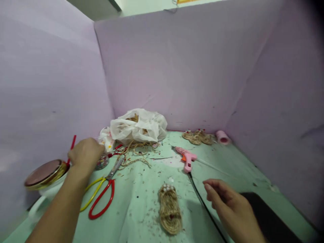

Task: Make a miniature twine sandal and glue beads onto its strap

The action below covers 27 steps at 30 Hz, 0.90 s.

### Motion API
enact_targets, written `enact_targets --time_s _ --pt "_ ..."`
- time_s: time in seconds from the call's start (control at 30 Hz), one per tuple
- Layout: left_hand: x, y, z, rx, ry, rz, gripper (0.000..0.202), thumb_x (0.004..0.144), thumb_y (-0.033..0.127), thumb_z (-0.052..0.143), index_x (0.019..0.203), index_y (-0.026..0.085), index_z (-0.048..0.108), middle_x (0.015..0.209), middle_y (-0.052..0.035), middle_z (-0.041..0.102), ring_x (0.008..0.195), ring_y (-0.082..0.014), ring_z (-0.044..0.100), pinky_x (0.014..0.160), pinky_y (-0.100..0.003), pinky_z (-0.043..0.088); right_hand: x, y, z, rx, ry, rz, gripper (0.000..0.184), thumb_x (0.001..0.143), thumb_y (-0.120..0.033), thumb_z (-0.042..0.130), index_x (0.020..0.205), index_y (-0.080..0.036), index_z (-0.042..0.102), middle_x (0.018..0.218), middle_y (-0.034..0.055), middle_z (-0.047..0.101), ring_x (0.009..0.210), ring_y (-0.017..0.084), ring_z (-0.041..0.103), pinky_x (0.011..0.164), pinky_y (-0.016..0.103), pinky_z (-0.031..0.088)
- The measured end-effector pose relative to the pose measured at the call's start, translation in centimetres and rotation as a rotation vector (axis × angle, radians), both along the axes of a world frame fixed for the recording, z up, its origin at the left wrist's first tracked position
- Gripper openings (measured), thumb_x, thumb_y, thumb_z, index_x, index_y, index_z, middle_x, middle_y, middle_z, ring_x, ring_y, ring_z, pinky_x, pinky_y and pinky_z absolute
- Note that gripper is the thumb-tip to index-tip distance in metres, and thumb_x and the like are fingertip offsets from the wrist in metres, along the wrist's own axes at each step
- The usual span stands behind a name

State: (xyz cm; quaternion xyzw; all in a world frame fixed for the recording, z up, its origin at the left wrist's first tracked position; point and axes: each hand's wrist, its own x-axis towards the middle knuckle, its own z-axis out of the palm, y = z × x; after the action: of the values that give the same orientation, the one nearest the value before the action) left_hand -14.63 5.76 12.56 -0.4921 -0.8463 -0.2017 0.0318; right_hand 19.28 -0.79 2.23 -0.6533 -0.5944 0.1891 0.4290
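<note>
My left hand (pixel 87 152) reaches to the far left, beside a small clear container of colourful beads (pixel 102 162). Its fingers are hidden behind the back of the hand, so I cannot tell whether they hold anything. Low on the right, my right hand (pixel 229 204) hovers with loosely curved fingers, the thumb apart from them and nothing visible between. To its left lies a small sandal-shaped piece of coiled twine (pixel 170 211), with several white beads at its far end. A pink glue gun (pixel 187 158) rests on its side beyond the right hand, a clear glue stick at its back.
Scissors (pixel 107 184) with yellow and red handles lie open at the left, near a white cup (pixel 52 189) with a gold-rimmed lid. Behind are loose twine (pixel 134 162), a white plastic bag (pixel 139 126), twine sandals (pixel 197 137) and a pink roll (pixel 222 137). Lilac walls enclose the table.
</note>
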Motion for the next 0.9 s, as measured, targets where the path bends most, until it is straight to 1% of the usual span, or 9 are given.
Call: enact_targets --time_s 0.1,0.13,0.2,0.23,0.3,0.37,0.43,0.67,0.9 --pt "2.9 -1.2 -1.0 0.03 0.085 -0.031 0.033 0.08 0.028 0.036 0.09 0.012 0.062 0.105 -0.0194 0.059 0.098 -0.0407 0.053 0.073 -0.048 0.039 0.5 0.2 -0.7 -0.049 -0.133 -0.001 0.029 0.078 -0.045 0.047 0.078 -0.022 0.064 0.065 0.001 0.067 0.055 0.017 0.061 0.051 0.027 0.046" --pt "4.3 -1.9 -1.7 0.08 0.119 -0.146 0.034 0.081 0.028 0.035 0.098 0.015 0.061 0.109 -0.0159 0.059 0.097 -0.0365 0.054 0.074 -0.043 0.04 0.6 0.3 -0.9 -0.062 -0.186 -0.004 0.027 0.078 -0.043 0.047 0.078 -0.022 0.064 0.066 0.0014 0.068 0.054 0.018 0.061 0.051 0.028 0.046" --pt "7.3 -3.1 -3.4 0.074 -0.006 -0.342 0.026 0.078 0.026 0.042 0.088 0.02 0.064 0.091 -0.0078 0.066 0.084 -0.0257 0.06 0.07 -0.033 0.041 0.7 0.4 -1.2 -0.081 -0.248 0.007 0.025 0.078 -0.039 0.047 0.079 -0.021 0.064 0.066 0.0024 0.068 0.054 0.019 0.061 0.052 0.03 0.045" --pt "8.6 -3.8 -4.4 -0.015 -0.09 -0.485 0.022 0.076 0.024 0.044 0.082 0.021 0.065 0.086 -0.0064 0.067 0.079 -0.023 0.06 0.068 -0.03 0.04 0.6 0.5 -1.2 -0.094 -0.252 0.03 0.024 0.078 -0.036 0.047 0.079 -0.02 0.064 0.066 0.0026 0.068 0.055 0.019 0.061 0.052 0.03 0.045" --pt "10.7 -4.8 -6.5 -0.142 -0.23 -0.654 0.02 0.073 0.02 0.047 0.078 0.02 0.066 0.078 -0.0069 0.067 0.072 -0.0206 0.059 0.063 -0.028 0.038 0.2 0.4 -1.2 -0.124 -0.207 0.114 0.022 0.078 -0.033 0.046 0.077 -0.019 0.063 0.064 0.0025 0.067 0.056 0.019 0.061 0.052 0.028 0.044" --pt "11.8 -5.6 -8.3 -0.222 -0.296 -0.698 0.019 0.072 0.017 0.045 0.073 0.018 0.065 0.068 -0.0063 0.065 0.063 -0.0185 0.056 0.057 -0.026 0.034 -0.5 0.3 -1.2 -0.159 -0.123 0.214 0.022 0.078 -0.031 0.045 0.075 -0.018 0.062 0.061 0.0019 0.065 0.056 0.018 0.06 0.051 0.027 0.044" --pt "12.1 -6.0 -9.4 -0.27 -0.335 -0.713 0.02 0.071 0.013 0.043 0.067 0.017 0.062 0.06 -0.0042 0.06 0.058 -0.016 0.052 0.053 -0.024 0.03 -1.4 -0.1 -1.2 -0.19 -0.051 0.295 0.02 0.077 -0.028 0.045 0.073 -0.018 0.062 0.06 0.0018 0.064 0.056 0.018 0.059 0.051 0.026 0.043" --pt "11.8 -6.7 -9.9 -0.51 -0.536 -0.812 0.022 0.056 0.004 0.047 0.071 0.017 0.058 0.053 0.004 0.052 0.049 -0.0104 0.045 0.045 -0.019 0.024 -3.9 -1.1 -2.0 -0.419 0.029 0.446 0.011 0.064 -0.013 0.055 0.071 -0.017 0.062 0.062 0.001 0.064 0.058 0.015 0.058 0.053 0.022 0.041" --pt "12.2 -6.7 -10.6 -0.36 -0.631 -0.875 0.017 0.062 0.004 0.042 0.064 0.016 0.054 0.051 0.0034 0.05 0.05 -0.0101 0.044 0.046 -0.019 0.026 -4.2 -1.3 -3.0 -0.371 0.073 0.406 0.009 0.064 -0.012 0.056 0.067 -0.018 0.061 0.065 0.0015 0.064 0.061 0.017 0.059 0.056 0.025 0.043"
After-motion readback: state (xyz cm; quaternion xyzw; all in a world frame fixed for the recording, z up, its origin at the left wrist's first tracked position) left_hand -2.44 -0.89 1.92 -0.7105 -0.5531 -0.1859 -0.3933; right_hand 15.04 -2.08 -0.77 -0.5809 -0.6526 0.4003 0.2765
